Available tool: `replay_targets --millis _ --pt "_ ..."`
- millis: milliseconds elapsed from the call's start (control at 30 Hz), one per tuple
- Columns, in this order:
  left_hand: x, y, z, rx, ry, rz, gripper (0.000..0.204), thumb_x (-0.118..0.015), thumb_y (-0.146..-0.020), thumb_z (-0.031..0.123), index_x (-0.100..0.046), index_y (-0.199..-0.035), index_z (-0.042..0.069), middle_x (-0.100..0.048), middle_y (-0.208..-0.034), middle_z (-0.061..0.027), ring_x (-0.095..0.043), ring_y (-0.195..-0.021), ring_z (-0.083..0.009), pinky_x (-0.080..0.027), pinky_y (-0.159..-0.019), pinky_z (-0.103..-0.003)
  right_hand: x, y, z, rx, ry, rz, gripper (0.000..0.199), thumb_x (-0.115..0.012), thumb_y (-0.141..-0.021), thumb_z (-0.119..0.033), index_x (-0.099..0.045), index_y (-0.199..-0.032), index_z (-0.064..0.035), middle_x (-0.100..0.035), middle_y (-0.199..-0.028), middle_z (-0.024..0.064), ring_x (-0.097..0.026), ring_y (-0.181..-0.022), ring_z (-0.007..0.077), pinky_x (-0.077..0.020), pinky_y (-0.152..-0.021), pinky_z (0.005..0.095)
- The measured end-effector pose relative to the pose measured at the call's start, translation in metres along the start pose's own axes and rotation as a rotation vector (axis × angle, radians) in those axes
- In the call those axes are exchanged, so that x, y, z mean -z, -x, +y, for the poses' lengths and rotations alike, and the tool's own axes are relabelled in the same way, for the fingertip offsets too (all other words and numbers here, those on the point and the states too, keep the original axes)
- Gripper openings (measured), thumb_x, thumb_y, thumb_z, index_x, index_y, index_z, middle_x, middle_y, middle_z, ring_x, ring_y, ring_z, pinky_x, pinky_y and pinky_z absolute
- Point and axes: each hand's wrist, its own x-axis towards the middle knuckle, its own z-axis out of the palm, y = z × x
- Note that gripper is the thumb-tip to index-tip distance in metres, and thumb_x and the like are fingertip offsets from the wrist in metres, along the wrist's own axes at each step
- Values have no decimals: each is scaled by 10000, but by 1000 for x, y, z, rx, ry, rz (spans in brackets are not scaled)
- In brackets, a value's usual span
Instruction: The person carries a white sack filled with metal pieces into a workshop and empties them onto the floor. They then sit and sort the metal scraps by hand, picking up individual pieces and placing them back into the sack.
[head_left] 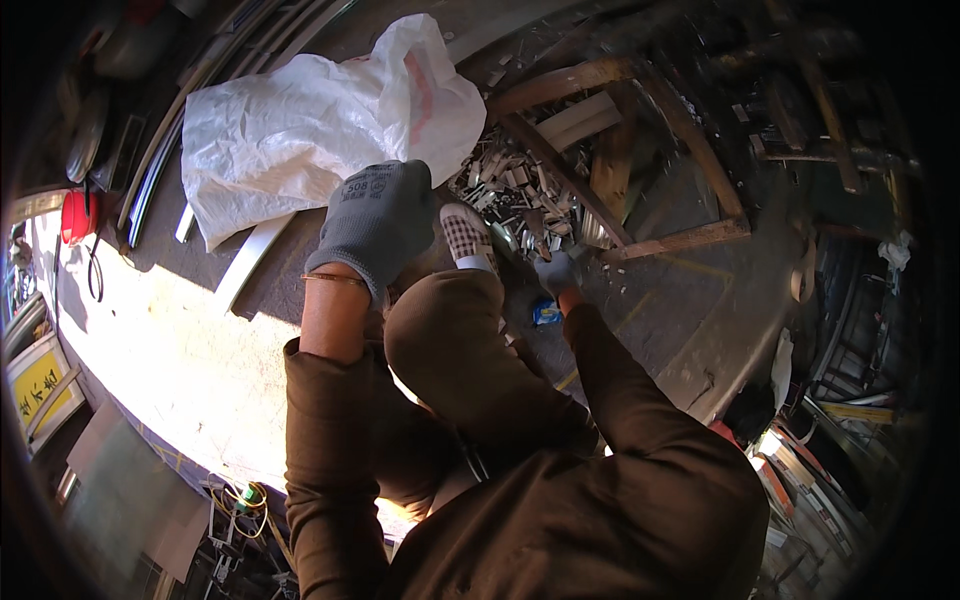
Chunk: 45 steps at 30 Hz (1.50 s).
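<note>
My left hand [372, 215], in a grey knit glove, is closed at the near edge of a white woven sack [290, 135]; the back of the glove hides the fingertips. The sack lies crumpled, with its right end raised in a fold. My right hand [558, 272], gloved too, reaches down to the near edge of a heap of small offcuts [515, 190]. Its fingers are curled, and what they hold is too small to make out. Between my hands is my foot in a checked shoe [465, 232], beside the heap.
A wooden frame [690, 238] stands around the heap's right side. A small blue packet [546, 311] lies by my right wrist. Long metal strips [160, 180] run along the left, and a pale bar [255, 262] sticks out under the sack. A red container [78, 217] is farther left.
</note>
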Motion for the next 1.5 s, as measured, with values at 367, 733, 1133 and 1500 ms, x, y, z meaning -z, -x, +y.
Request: replay_targets --millis 367,733,1133,1500 --pt "11 11 29 36 149 184 288 -585 -977 253 -727 -1188 117 -719 -906 -222 -697 -859 -430 -542 -779 -513 -8 -23 -55 -59 -146 36 367 -711 -883 -377 -738 -997 -29 -720 -1003 273 -691 -998 459 -555 -834 525" --pt "-87 6 -25 -94 186 -474 213 -541 -965 240 -681 -916 87 -715 -881 -176 -693 -854 -422 -535 -751 -511 3 1 -15 -43 -821 -236 340 -723 -947 -347 -726 -891 -11 -619 -730 68 -611 -653 205 -468 -565 363" --pt "-298 -68 -6 520 966 -473 521 -623 -1013 447 -731 -999 -62 -688 -727 -110 -641 -688 -149 -513 -651 -366 77 19 -117 229 -726 -373 353 -641 -1033 -341 -699 -1011 6 -694 -862 59 -623 -760 99 -500 -704 285" --pt "-305 -52 -21 611 1388 -110 362 -652 -1012 295 -647 -801 2 -592 -708 -23 -540 -669 -108 -458 -621 -284 11 -112 -103 178 29 297 315 -610 -987 -377 -719 -1104 -106 -737 -941 194 -703 -869 406 -556 -719 481"
